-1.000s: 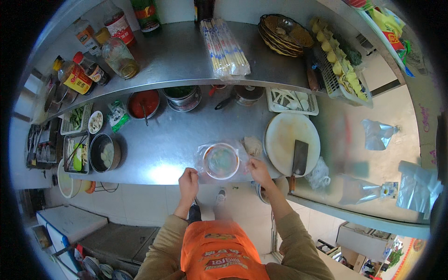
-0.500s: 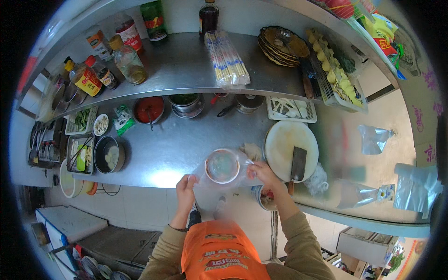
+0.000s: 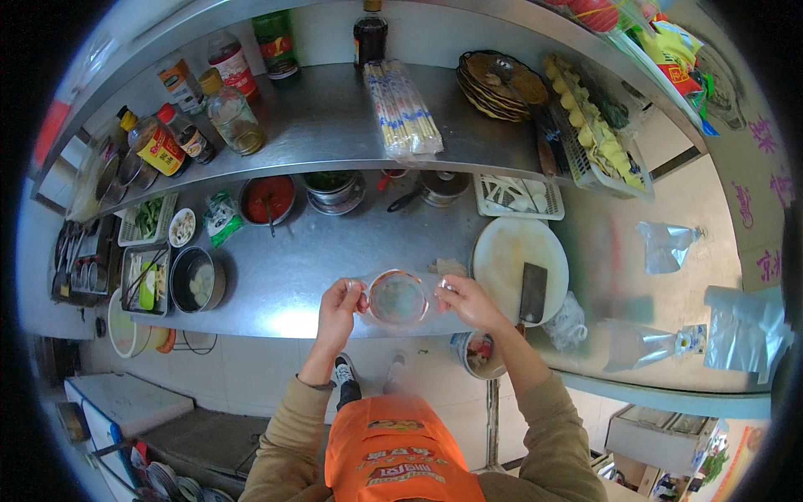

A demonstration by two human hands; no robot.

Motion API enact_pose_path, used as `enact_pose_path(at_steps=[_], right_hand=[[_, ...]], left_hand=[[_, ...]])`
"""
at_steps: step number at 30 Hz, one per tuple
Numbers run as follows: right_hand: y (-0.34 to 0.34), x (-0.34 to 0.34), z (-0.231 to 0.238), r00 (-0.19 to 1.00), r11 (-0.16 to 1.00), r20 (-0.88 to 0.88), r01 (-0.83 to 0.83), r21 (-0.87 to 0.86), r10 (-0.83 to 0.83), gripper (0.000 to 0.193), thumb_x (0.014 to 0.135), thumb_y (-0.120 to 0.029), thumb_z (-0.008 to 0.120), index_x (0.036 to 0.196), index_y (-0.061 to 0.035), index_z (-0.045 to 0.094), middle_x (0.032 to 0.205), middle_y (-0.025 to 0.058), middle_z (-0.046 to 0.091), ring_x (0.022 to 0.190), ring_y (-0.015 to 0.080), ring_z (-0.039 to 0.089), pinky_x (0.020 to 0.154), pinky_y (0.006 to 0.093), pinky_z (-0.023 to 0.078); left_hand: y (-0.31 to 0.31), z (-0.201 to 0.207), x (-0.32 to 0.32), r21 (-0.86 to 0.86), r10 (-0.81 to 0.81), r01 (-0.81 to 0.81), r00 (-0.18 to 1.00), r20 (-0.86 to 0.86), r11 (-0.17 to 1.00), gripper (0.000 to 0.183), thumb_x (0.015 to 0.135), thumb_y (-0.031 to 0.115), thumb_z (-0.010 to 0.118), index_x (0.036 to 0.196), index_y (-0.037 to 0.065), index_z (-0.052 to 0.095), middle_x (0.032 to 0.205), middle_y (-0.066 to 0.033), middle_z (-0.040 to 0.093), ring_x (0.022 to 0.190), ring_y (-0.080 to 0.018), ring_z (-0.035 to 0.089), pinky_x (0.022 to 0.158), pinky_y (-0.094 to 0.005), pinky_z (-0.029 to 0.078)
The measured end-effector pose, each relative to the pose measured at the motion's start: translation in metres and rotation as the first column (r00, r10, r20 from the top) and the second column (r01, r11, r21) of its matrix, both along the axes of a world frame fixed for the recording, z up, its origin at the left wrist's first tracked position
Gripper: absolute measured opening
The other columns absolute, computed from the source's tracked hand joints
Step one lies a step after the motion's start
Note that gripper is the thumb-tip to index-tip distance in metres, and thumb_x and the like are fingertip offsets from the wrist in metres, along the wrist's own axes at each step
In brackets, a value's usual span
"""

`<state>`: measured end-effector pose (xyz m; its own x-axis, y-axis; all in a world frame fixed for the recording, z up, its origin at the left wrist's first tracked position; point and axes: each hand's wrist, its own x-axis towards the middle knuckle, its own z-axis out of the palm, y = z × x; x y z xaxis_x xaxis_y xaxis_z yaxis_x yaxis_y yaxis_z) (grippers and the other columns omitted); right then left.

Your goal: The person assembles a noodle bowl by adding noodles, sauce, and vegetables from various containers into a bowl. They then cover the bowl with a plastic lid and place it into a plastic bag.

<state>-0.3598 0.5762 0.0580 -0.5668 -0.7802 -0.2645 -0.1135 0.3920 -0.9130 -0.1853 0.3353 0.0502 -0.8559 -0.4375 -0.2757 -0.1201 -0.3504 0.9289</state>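
Observation:
A round bowl (image 3: 397,299) wrapped in thin clear plastic is between my hands, over the front edge of the steel counter. I cannot tell whether it rests on the counter or hangs in the plastic. My left hand (image 3: 341,308) is closed on the plastic close against the bowl's left side. On the other side my right hand (image 3: 468,301) pinches the plastic with thumb and fingers. What the bowl holds is blurred by the covering. Just right of my right hand lies a round white chopping board (image 3: 510,251) with a cleaver (image 3: 533,293) on it.
Along the counter's back stand a pot of red sauce (image 3: 268,199), a lidded pan (image 3: 443,186) and a white basket (image 3: 519,197). A dark pot (image 3: 197,280) sits at left. Bottles, wrapped chopsticks (image 3: 403,109) and an egg tray fill the shelf (image 3: 309,109). A bucket (image 3: 478,356) stands below.
My left hand has moved up and inward, closer to the bowl. My right hand has shifted slightly inward. The plastic that spread out at both sides is now gathered in tighter.

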Motion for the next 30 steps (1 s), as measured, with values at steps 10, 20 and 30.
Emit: enact_pose_path(at_steps=[10, 20, 30], right_hand=[[0.064, 0.054, -0.027, 0.949, 0.979, 0.24, 0.201, 0.035, -0.203, 0.014, 0.101, -0.015, 0.056, 0.095, -0.0027, 0.061, 0.084, 0.0066, 0.07, 0.078, 0.0137, 0.064, 0.073, 0.0312, 0.051], [0.028, 0.012, -0.021, 0.956, 0.964, 0.161, 0.259, -0.056, -0.247, 0.012, 0.101, -0.012, 0.056, 0.093, -0.0035, 0.06, 0.089, 0.005, 0.067, 0.083, 0.0162, 0.069, 0.073, 0.0288, 0.055], [-0.003, 0.01, 0.019, 0.944, 0.955, 0.206, 0.281, -0.094, -0.257, 0.017, 0.094, -0.014, 0.061, 0.085, 0.0003, 0.061, 0.087, 0.0125, 0.075, 0.082, 0.0158, 0.072, 0.072, 0.0314, 0.055]], left_hand=[[0.04, -0.022, 0.053, -0.261, -0.113, 0.124, 0.992, 0.057, 0.957, 0.021, 0.107, 0.017, 0.053, 0.1, -0.001, 0.062, 0.084, -0.0052, 0.065, 0.079, -0.0131, 0.062, 0.078, -0.0299, 0.052], [0.013, -0.011, 0.013, -0.074, 0.023, -0.025, 0.999, -0.028, 0.997, 0.019, 0.106, 0.016, 0.054, 0.098, 0.001, 0.064, 0.077, -0.0018, 0.06, 0.07, -0.0105, 0.056, 0.072, -0.0282, 0.051], [0.0, 0.005, -0.013, -0.199, -0.032, 0.027, 0.999, -0.023, 0.98, 0.021, 0.105, 0.017, 0.055, 0.097, 0.001, 0.064, 0.076, -0.0008, 0.059, 0.07, -0.01, 0.055, 0.074, -0.029, 0.052]])
